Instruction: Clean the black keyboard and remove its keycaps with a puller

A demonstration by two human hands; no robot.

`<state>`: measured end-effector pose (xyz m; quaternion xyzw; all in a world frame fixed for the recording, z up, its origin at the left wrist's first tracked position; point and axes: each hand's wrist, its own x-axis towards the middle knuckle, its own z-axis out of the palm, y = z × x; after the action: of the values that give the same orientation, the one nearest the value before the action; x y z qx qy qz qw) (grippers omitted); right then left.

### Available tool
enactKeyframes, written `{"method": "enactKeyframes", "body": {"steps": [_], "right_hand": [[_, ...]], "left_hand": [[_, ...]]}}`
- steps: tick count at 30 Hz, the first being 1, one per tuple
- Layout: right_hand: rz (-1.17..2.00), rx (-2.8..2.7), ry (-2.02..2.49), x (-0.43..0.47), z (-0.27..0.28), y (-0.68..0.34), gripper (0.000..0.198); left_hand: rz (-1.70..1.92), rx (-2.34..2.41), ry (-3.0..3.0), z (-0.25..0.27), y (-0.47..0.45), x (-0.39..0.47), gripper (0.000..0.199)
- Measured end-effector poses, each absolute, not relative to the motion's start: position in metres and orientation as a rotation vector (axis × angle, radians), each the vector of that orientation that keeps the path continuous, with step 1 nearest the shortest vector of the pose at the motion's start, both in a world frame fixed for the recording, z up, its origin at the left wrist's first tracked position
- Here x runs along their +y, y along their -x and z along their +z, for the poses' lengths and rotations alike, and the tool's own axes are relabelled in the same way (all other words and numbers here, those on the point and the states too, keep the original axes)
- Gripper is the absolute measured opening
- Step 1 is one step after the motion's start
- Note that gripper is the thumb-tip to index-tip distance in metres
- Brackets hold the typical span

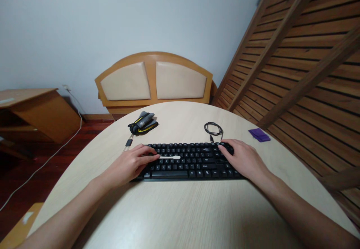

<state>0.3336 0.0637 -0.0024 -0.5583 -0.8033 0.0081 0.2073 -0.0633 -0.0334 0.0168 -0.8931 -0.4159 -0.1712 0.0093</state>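
The left hand (137,161) is closed at the fingertips on one end of a slender white stick (170,157), which extends rightward from it above the black keyboard (168,174). The right hand (243,157) rests at the keyboard's right end; whether it grips cannot be told. Beyond the left hand lies a grey-and-yellow folded item (144,123); beyond the right, a coiled cable (211,134) and, farther right, purple cloth (259,135).

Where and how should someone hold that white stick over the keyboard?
Probably by the slim left end of the white stick, pinched from the left, where the left hand holds it, leaving the wider right end free over the keyboard.
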Motion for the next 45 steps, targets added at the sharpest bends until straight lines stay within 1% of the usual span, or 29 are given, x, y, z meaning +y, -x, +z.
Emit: {"method": "enactKeyframes", "body": {"steps": [15,22,26,31,40,45], "right_hand": [[0.001,-2.251,1.569,0.061,-0.004,-0.330,0.038],[-0.017,-2.260,1.571,0.062,-0.007,-0.329,0.038],[-0.013,-2.253,1.568,0.062,-0.007,-0.329,0.037],[-0.021,-2.256,1.569,0.061,-0.006,-0.329,0.037],[-0.007,-2.260,1.575,0.062,-0.005,-0.329,0.037],[-0.016,-2.251,1.578,0.062,-0.005,-0.328,0.037]], "left_hand": [[-0.433,-1.405,2.753,0.016,0.035,-0.041,0.044],[-0.499,-1.398,2.729,0.014,0.029,-0.042,0.044],[-0.444,-1.409,2.727,0.020,0.034,-0.041,0.045],[-0.468,-1.371,2.724,0.024,0.047,-0.039,0.045],[-0.506,-1.363,2.757,0.031,0.073,-0.036,0.036],[-0.545,-1.328,2.772,0.025,0.074,-0.034,0.039]]}}
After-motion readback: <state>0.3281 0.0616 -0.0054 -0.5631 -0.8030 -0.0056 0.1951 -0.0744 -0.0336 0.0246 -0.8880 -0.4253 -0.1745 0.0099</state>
